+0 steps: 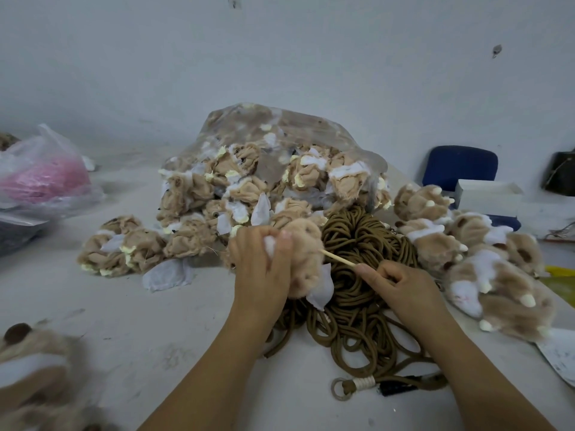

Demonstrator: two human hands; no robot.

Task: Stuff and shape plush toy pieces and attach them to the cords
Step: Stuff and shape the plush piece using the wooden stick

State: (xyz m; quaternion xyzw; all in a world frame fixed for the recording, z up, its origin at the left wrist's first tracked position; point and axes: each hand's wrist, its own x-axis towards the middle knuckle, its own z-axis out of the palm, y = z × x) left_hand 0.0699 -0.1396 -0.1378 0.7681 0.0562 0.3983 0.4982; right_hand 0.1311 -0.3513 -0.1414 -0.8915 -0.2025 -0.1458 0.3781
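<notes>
"So, which step is in hand?"

"Stuffing, I judge. The left hand (261,269) has its grip wrapped round a tan plush piece (306,259), held just above the coil of brown cords (357,244) near the middle of the tabletop (155,321). A tuft of white stuffing (270,244) is pinched at the top of the piece under a fingertip. The right hand (401,287) keeps a narrow grip on a thin wooden stick (337,259), whose tip meets the fur of the piece."

"And the next move?"

"Likely working that tuft inside with the stick, in short, gentle pushes so the opening isn't strained, then kneading the piece round. Attaching is not yet done for this one; I can't see any cord joined to it."

"Where is the rest of the work?"

"Limp, unstuffed pieces spill from a clear bag (273,169) toward the far edge. Plump pieces with pale claws (485,269) are heaped along the right edge."

"Any brand or writing?"

"None I can read. A white tag (320,293) hangs from the held piece and looks blank from here. A sheet of paper (560,359) at the right edge bears faint marks, too small to make out."
</notes>
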